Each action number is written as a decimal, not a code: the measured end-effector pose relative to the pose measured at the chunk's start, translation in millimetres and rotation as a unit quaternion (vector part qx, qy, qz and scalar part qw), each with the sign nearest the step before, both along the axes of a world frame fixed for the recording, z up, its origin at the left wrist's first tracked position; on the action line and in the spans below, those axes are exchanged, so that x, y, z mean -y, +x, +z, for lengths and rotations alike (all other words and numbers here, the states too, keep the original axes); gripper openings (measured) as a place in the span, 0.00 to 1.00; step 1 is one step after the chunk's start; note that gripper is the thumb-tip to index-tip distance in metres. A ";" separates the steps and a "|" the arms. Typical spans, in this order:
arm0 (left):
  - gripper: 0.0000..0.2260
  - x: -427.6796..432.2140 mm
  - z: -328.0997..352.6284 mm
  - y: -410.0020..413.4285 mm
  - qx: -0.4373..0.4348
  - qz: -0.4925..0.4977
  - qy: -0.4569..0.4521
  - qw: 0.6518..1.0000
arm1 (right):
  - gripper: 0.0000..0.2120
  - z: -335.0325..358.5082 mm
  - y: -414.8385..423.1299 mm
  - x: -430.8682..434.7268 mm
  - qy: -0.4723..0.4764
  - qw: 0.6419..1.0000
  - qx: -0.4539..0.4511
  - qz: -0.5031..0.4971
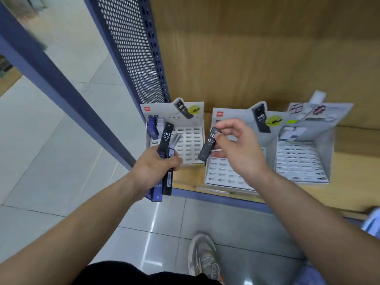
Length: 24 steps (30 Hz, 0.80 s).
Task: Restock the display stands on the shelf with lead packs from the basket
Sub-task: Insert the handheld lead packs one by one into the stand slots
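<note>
While above grey tiles (168,219), both hands (153,167) (239,153) tight around lead packs (166,138) by wooden shelf (349,165).

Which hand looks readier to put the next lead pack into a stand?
Probably the right hand: it pinches one black pack over empty slots of the middle stand. The left hand grips a bundle of packs, so it is busy.

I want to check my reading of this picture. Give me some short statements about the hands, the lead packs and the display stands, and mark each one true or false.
1. The left hand grips several lead packs. True.
2. The right hand holds nothing. False: it pinches one black lead pack.
3. Three display stands sit on the wooden shelf. True.
4. The left stand is full. False: most slots are empty; a few packs stand in its back left corner.
</note>
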<state>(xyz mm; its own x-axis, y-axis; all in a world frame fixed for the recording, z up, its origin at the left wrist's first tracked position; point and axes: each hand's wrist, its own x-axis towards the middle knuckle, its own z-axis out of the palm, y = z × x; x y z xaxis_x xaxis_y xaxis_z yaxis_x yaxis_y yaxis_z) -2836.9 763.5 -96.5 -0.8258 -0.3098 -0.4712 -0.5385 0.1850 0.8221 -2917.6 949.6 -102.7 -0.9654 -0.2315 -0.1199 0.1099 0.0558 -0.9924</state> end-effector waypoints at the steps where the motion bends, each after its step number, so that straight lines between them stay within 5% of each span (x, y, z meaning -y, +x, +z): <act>1: 0.03 -8.2 7.0 0.7 -0.003 -0.018 -0.009 1.000 | 0.08 4.0 6.4 -16.9 0.009 1.000 0.000 -0.001; 12: 0.05 -113.8 17.1 -2.9 -0.015 -0.077 -0.034 0.996 | 0.10 -3.9 18.7 -172.0 0.118 0.992 0.027 -0.047; 24: 0.02 -77.5 -6.0 -4.2 0.022 -0.067 -0.066 0.995 | 0.06 -59.6 -58.7 -54.5 0.225 0.962 -0.154 0.023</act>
<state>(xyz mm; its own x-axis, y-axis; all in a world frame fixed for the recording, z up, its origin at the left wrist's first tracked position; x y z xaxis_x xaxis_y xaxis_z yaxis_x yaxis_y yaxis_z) -2841.1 841.0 -102.5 -0.8433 -0.2599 -0.4704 -0.5367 0.3622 0.7621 -2976.3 1004.1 -162.3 -0.9612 -0.2661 0.0724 -0.1983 0.4842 -0.8522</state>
